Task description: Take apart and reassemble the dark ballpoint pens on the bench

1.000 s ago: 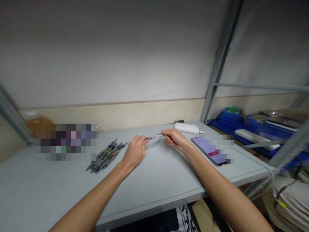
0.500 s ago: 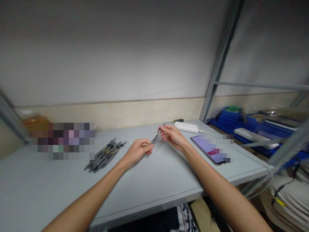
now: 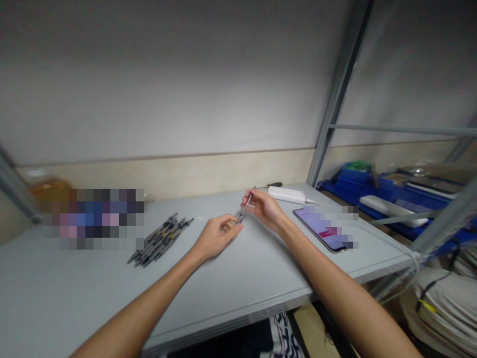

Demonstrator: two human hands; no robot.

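A slim grey pen point(image 3: 245, 208) is held tilted above the table, its upper end leaning right. The fingertips of my left hand point(image 3: 218, 234) pinch its lower end. Around the upper part close the fingers of my right hand point(image 3: 265, 208), which hide some of the barrel. To the left of my left hand lies a pile of several grey and black pens point(image 3: 160, 242) with yellowish bands, side by side on the grey table point(image 3: 223, 293).
Right of my right hand lies a phone point(image 3: 316, 228) with a lit screen. Behind it are a white power strip point(image 3: 286, 194) with a cable and a black-and-yellow screwdriver handle point(image 3: 275, 185). Metal posts point(image 3: 341, 94) frame the table; blue trays point(image 3: 352, 179) stand beyond them.
The pen's dark, yellow-banded look between my hands has given way to a plainer grey length. My left hand has shifted slightly right; my right fingers have changed their hold along the pen.
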